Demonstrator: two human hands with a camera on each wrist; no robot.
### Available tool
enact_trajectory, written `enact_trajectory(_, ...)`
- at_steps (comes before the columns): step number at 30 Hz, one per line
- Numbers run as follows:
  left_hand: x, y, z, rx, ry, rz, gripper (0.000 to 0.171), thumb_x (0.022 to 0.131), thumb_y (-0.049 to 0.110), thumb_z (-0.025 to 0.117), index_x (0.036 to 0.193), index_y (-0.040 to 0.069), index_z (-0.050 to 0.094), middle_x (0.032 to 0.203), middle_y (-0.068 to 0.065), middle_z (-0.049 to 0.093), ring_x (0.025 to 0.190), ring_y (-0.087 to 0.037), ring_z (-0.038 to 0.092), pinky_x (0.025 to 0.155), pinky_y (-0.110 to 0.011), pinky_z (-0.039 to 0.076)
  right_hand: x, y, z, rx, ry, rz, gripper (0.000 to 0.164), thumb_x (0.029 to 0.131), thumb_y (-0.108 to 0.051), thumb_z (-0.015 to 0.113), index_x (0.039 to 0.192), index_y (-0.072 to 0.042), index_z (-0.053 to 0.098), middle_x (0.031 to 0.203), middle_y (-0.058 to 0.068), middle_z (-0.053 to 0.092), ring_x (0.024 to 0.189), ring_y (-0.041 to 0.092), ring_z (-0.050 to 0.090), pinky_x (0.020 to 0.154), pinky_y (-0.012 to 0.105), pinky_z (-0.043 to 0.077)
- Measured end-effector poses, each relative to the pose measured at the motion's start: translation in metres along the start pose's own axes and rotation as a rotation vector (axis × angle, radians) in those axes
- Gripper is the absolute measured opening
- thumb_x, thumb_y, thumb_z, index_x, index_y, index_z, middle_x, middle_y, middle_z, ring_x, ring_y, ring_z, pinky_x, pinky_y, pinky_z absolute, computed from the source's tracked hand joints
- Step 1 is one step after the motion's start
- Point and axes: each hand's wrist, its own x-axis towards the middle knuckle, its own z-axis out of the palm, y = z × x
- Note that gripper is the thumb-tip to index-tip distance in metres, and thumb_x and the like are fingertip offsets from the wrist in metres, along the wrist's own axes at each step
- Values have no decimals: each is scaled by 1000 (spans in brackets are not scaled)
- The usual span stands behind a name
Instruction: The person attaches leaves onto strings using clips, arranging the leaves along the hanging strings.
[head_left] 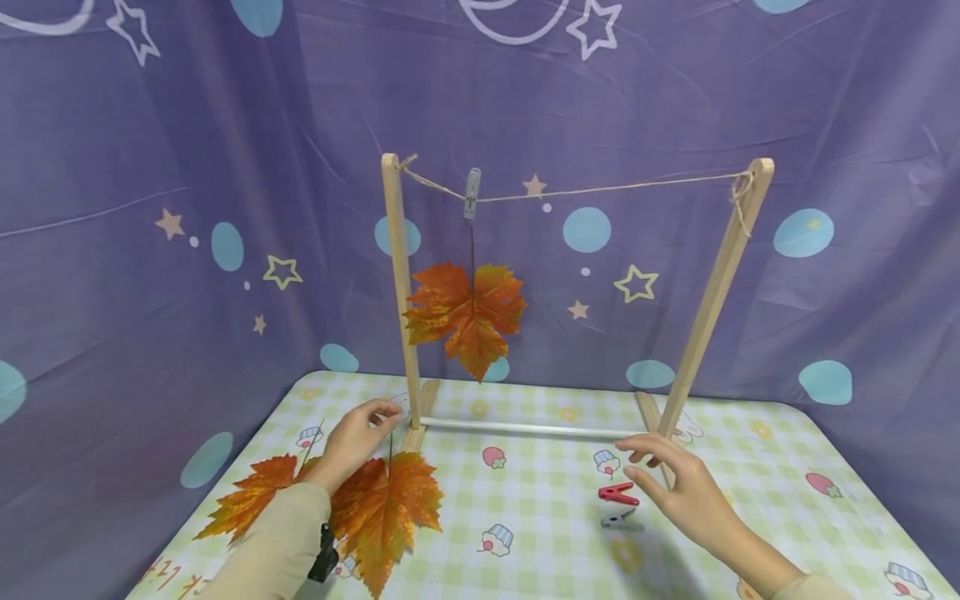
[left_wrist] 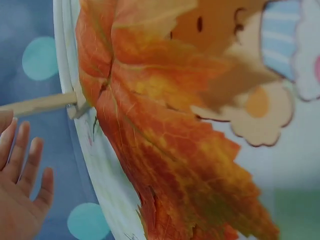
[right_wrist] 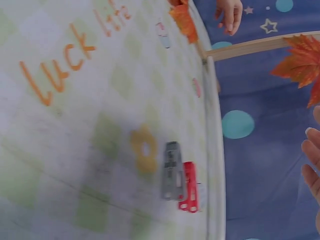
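Note:
An orange-red maple leaf (head_left: 467, 312) hangs by its stem from a grey clothespin (head_left: 472, 193) clipped on a twine line (head_left: 615, 189). My left hand (head_left: 358, 442) hovers above two more maple leaves on the table; one leaf (head_left: 390, 508) lies to its right, the other leaf (head_left: 258, 492) partly behind the wrist. Its fingers are loosely bent, with nothing seen between them. My right hand (head_left: 678, 483) is held above the table at the right, fingers relaxed and holding nothing. Beside it lie a red clothespin (head_left: 618, 493) and a grey clothespin (head_left: 622, 522).
The twine is tied between two wooden posts, the left post (head_left: 401, 292) and the right post (head_left: 712, 308). A pale crossbar (head_left: 525, 428) joins them near the table. A checked tablecloth (head_left: 555, 517) covers the table, and a purple curtain (head_left: 465, 100) hangs behind it.

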Motion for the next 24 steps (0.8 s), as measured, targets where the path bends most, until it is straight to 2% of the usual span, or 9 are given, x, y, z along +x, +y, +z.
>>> enact_trajectory(3,5,-2,0,3,-21,-20,28,99,30,62,118,12,70,111,-4,68,100,-26,61,75,-41,50,-5,5,5,14,-13,8,37,84,2,76,118,-11,68,111,-5,67,90,10,61,77,25,48)
enact_trajectory(10,10,-6,1,30,-89,-82,28,99,25,63,120,8,69,112,-8,68,94,-25,63,69,-38,49,-19,15,15,35,-53,44,34,84,0,76,114,-16,70,107,-7,68,88,10,61,74,28,51)
enact_trajectory(14,9,-10,3,46,-132,-107,31,95,22,66,120,3,67,106,-8,68,88,-24,63,72,-42,49,-24,19,18,32,-70,80,32,85,0,75,111,-17,70,106,-6,69,87,8,61,74,29,52)
enact_trajectory(19,7,-12,5,64,-156,-144,36,92,21,70,119,-2,66,102,-11,69,91,-28,65,81,-47,50,-30,24,18,31,-80,137,27,85,-1,75,107,-15,72,99,-4,70,83,4,60,71,29,53)
enact_trajectory(24,6,-19,11,65,-180,-207,36,89,21,72,113,-4,66,99,-13,68,88,-29,65,81,-48,51,-39,32,15,49,-175,183,25,84,-8,77,108,-10,72,99,0,70,84,7,60,71,28,52)
